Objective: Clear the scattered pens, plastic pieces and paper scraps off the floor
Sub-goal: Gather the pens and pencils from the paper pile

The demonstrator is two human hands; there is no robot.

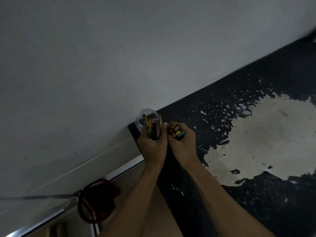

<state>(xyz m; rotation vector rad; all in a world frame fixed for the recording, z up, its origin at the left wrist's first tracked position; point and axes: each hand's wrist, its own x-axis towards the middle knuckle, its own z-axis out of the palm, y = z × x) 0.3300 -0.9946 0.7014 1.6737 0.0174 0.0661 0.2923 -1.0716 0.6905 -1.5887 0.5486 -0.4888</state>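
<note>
Two bare forearms, nearest camera, rising from bottom edge and converging at frame centre. Left hand (152,144): fingers curled round a clear plastic cup (147,119), gripping it by lower part; cup mouth tilted up and away from wrist, just above fingers. Inside cup: several pens (148,124), upright-ish, yellow/red/dark barrels, tips poking toward rim; exact count can't tell, pic dim and blurred. Right hand (182,142): closed fist round a bundle of small coloured pieces (177,131) — yellow, pink, blue bits showing at top of fist betw. thumb and fingers; whether pens or plastic pcs, cannot tell. Fists touching at knuckles; bundle sits just right of cup, slightly below its rim, near but not in it. Behind both grips: black surface w/ worn coating (213,120), large pale patch (266,134) where coating has flaked, well right of right hand. Grey wall (102,57) above and left of cup. Below left forearm, well apart from cup: dark red perforated basket (95,202) on pale tiled floor (130,178).
</note>
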